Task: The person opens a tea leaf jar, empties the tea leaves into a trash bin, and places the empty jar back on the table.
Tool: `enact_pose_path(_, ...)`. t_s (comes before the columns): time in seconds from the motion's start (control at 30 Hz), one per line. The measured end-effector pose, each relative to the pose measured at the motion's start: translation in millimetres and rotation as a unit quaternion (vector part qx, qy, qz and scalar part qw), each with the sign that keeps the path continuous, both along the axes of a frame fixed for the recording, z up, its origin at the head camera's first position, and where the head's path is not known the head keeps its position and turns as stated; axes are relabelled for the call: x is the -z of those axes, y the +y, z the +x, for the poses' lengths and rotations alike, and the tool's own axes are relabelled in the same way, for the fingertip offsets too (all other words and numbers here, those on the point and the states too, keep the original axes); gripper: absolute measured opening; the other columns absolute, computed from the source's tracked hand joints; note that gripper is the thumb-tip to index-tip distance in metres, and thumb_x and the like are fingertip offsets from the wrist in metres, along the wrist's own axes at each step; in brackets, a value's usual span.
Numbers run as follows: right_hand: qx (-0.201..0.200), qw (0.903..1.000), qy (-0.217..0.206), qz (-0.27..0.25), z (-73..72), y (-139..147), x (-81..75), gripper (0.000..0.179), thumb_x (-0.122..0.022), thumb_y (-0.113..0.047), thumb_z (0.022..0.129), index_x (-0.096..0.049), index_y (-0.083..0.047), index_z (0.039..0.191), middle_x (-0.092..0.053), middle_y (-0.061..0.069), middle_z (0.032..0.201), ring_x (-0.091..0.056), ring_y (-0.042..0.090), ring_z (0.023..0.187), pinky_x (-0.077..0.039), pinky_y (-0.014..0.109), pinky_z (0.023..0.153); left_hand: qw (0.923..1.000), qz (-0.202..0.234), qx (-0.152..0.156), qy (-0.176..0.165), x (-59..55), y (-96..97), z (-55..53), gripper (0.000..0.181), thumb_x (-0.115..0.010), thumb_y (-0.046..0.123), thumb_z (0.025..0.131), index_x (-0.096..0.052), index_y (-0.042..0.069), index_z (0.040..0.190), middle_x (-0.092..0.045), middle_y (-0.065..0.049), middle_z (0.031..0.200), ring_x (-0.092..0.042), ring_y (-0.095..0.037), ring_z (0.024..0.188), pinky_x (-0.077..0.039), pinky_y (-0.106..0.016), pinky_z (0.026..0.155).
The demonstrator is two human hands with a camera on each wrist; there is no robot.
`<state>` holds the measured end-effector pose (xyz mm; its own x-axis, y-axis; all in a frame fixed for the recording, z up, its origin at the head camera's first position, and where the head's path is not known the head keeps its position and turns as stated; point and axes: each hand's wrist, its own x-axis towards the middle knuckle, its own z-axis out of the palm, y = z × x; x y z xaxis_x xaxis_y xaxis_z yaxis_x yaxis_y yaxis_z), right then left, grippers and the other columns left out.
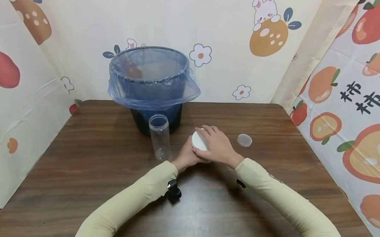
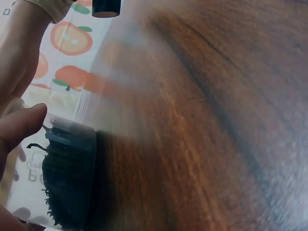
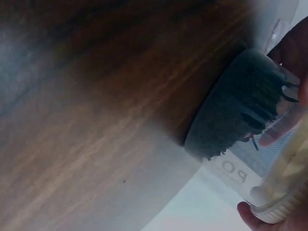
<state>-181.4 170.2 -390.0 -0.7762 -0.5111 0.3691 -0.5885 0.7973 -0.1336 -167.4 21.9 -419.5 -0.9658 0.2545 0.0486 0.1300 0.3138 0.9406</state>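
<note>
My left hand (image 1: 187, 155) grips a clear jar (image 3: 224, 171) from the side, just above the table's middle. Dark, ragged strips (image 2: 70, 178) fill the bottom part of the jar, and printed letters show on its wall. Over its top sits a white ribbed lid (image 1: 198, 141). My right hand (image 1: 219, 146) holds this lid from above, fingers across the far edge and thumb at the near edge. In the head view both hands hide most of the jar's body.
A taller, clear open jar (image 1: 160, 137) stands left of the hands. Behind it is a dark bin (image 1: 139, 117) lined with a blue bag (image 1: 157, 95). To the right of the hands, a small translucent lid (image 1: 244, 140) lies on the wooden table (image 1: 83, 155).
</note>
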Motion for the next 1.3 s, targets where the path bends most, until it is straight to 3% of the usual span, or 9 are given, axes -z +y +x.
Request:
enact_pose_path(0.53,0.004,0.9979,-0.017,-0.062,0.2,-5,0.0,0.064,-0.058,-0.054,0.079,-0.06,-0.012,0.127,-0.058,0.008,0.124,-0.053,0.028,0.104,-0.05,0.045,0.075,0.9996,0.016,0.009,-0.019,3.5,-6.5,2.8,0.104,-0.091,0.014,0.057,-0.031,0.004,0.141,-0.046,-0.013,0.132,-0.048,-0.026,0.116,-0.039,-0.039,0.099)
enact_pose_path(0.7,0.009,0.9957,-0.028,-0.087,4.0,-6,-9.2,0.064,-0.058,-0.052,0.08,-0.058,-0.012,0.129,-0.057,0.011,0.126,-0.052,0.029,0.108,-0.05,0.047,0.077,0.998,0.016,0.023,0.057,0.4,-6.8,4.1,0.11,-0.092,0.016,0.055,-0.027,0.002,0.143,-0.044,-0.015,0.134,-0.046,-0.026,0.118,-0.038,-0.038,0.1)
enact_pose_path(0.9,0.003,0.9919,-0.046,-0.119,9.4,-7,-24.2,0.063,-0.058,-0.05,0.081,-0.057,-0.012,0.132,-0.055,0.014,0.131,-0.05,0.031,0.115,-0.048,0.052,0.08,0.9887,-0.023,-0.011,0.148,-7.9,-7.8,6.3,0.111,-0.092,0.025,0.052,-0.031,0.002,0.142,-0.046,-0.013,0.132,-0.048,-0.025,0.116,-0.04,-0.036,0.099)
enact_pose_path(1.13,-0.024,0.989,-0.031,-0.142,14.7,-8,-35.5,0.062,-0.061,-0.045,0.08,-0.057,-0.012,0.132,-0.055,0.014,0.131,-0.05,0.03,0.117,-0.046,0.051,0.084,0.9846,-0.038,-0.027,0.168,-17.8,-10.2,10.7,0.107,-0.091,0.027,0.051,-0.035,0.002,0.139,-0.05,-0.012,0.128,-0.053,-0.025,0.11,-0.044,-0.038,0.093)
enact_pose_path(1.3,-0.035,0.9868,-0.03,-0.155,18.6,-7,-35.2,0.061,-0.061,-0.045,0.08,-0.058,-0.011,0.131,-0.056,0.015,0.13,-0.051,0.03,0.114,-0.046,0.049,0.085,0.984,-0.049,-0.027,0.169,-21.3,-12.7,13.8,0.105,-0.091,0.029,0.05,-0.037,0.002,0.137,-0.052,-0.011,0.124,-0.054,-0.024,0.107,-0.046,-0.038,0.091)
